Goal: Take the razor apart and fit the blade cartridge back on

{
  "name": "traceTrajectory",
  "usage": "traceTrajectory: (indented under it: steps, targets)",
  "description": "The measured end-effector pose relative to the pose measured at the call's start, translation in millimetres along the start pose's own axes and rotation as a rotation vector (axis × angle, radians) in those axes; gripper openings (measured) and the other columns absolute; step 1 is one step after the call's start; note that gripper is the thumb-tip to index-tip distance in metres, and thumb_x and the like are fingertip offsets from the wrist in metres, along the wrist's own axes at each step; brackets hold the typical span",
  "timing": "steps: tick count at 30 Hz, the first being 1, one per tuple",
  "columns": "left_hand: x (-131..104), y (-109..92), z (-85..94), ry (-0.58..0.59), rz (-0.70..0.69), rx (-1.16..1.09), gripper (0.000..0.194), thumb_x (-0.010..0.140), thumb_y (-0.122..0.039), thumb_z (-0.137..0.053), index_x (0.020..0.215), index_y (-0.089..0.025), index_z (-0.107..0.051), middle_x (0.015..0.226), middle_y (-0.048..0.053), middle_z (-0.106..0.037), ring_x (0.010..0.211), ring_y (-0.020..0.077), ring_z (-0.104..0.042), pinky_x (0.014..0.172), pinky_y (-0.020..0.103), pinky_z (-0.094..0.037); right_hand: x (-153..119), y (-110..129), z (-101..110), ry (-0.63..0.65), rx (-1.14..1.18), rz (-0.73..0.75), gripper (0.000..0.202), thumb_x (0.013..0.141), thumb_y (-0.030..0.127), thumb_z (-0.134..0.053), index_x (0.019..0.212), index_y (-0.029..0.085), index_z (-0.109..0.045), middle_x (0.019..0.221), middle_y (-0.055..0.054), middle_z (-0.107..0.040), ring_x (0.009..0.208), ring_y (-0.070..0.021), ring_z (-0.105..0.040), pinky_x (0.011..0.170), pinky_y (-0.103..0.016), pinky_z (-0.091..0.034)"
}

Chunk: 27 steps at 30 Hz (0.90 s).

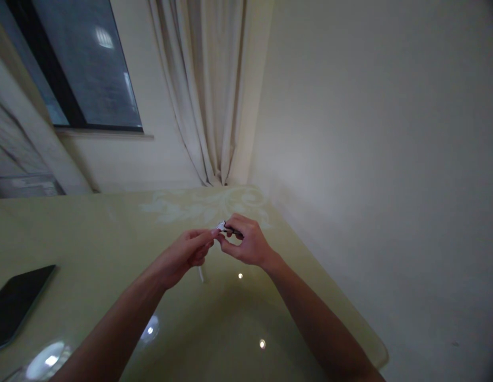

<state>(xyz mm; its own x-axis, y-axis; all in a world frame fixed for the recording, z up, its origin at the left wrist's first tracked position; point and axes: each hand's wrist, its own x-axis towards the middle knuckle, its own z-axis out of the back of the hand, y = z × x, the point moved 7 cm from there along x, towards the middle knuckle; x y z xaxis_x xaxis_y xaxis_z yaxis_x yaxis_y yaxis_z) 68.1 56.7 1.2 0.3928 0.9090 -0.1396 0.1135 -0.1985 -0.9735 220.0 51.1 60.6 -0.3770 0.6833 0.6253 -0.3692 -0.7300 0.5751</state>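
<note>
Above the glossy pale green table, both hands meet near the middle of the view. A small silvery object with a dark part sits between the fingertips; its exact kind is too small to tell. My left hand pinches at its left side, thumb and fingers pressed together. My right hand is closed round the dark part from the right, its thumb and index finger nearly touching the left fingertips. A short white strip shows just below my left hand.
A flat black device lies on the table at the far left. Light curtains hang behind the table's far edge, near a dark window. A plain wall runs along the right side. Lamp reflections shine on the tabletop.
</note>
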Motion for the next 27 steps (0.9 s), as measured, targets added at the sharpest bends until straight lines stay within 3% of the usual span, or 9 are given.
traceTrajectory:
  steps: [3,5,9,12,19,23,27]
  targets:
    - [-1,-8,5.3,-0.045,-0.100,0.078,0.051,0.078,-0.064,-0.087,0.090,-0.015,-0.077,0.061,-0.008,-0.034,0.054,0.0078,-0.024,0.049,0.023,-0.021,1,0,3,0.014,0.033,-0.022,0.013,0.091,0.032,-0.076,0.092,0.020,-0.070,0.083,-0.001,-0.059,0.067,-0.0131,-0.048,0.062,-0.027,-0.037]
    - [-3,-20,11.1,-0.105,-0.215,0.142,0.053,0.078,-0.061,-0.087,0.106,-0.016,-0.081,0.063,-0.007,-0.041,0.056,0.0088,-0.031,0.051,0.023,-0.025,3,-2,7,0.015,0.114,-0.075,0.020,0.094,0.039,-0.074,0.099,0.019,-0.073,0.086,-0.001,-0.061,0.067,-0.0128,-0.047,0.064,-0.027,-0.037]
    - [-12,-45,18.8,-0.173,-0.443,0.266,0.055,0.082,-0.053,-0.087,0.127,-0.022,-0.079,0.074,-0.003,-0.054,0.065,0.0111,-0.045,0.057,0.024,-0.036,5,-9,6,0.075,0.478,-0.261,0.044,0.107,0.054,-0.052,0.098,0.017,-0.075,0.077,0.000,-0.054,0.063,-0.0126,-0.042,0.059,-0.027,-0.032]
    - [-17,-55,20.5,-0.168,-0.538,0.337,0.050,0.085,-0.045,-0.085,0.130,-0.023,-0.079,0.077,-0.002,-0.057,0.066,0.0115,-0.049,0.060,0.024,-0.040,3,-7,-3,0.180,0.661,-0.345,0.050,0.105,0.059,-0.053,0.093,0.016,-0.076,0.066,0.004,-0.044,0.055,-0.0105,-0.031,0.053,-0.026,-0.023]
    - [-25,-63,16.4,-0.159,-0.630,0.458,0.042,0.089,-0.037,-0.082,0.129,-0.024,-0.079,0.085,0.000,-0.065,0.067,0.0116,-0.053,0.061,0.024,-0.044,-1,-3,-13,0.285,0.753,-0.376,0.049,0.103,0.055,-0.056,0.093,0.012,-0.078,0.062,0.006,-0.036,0.053,-0.0097,-0.027,0.052,-0.027,-0.019]
    - [-25,-61,9.9,-0.072,-0.603,0.402,0.045,0.091,-0.041,-0.081,0.132,-0.023,-0.078,0.084,0.002,-0.068,0.070,0.0139,-0.055,0.063,0.026,-0.046,-4,-1,-15,0.343,0.788,-0.378,0.052,0.103,0.058,-0.056,0.090,0.012,-0.078,0.060,0.007,-0.032,0.053,-0.0100,-0.025,0.052,-0.028,-0.018]
    - [-23,-56,7.8,-0.040,-0.572,0.364,0.047,0.091,-0.045,-0.082,0.132,-0.024,-0.078,0.088,0.004,-0.071,0.073,0.0154,-0.057,0.065,0.027,-0.047,-4,2,-13,0.325,0.785,-0.367,0.051,0.100,0.062,-0.061,0.082,0.015,-0.071,0.060,0.007,-0.033,0.054,-0.0099,-0.025,0.052,-0.028,-0.018]
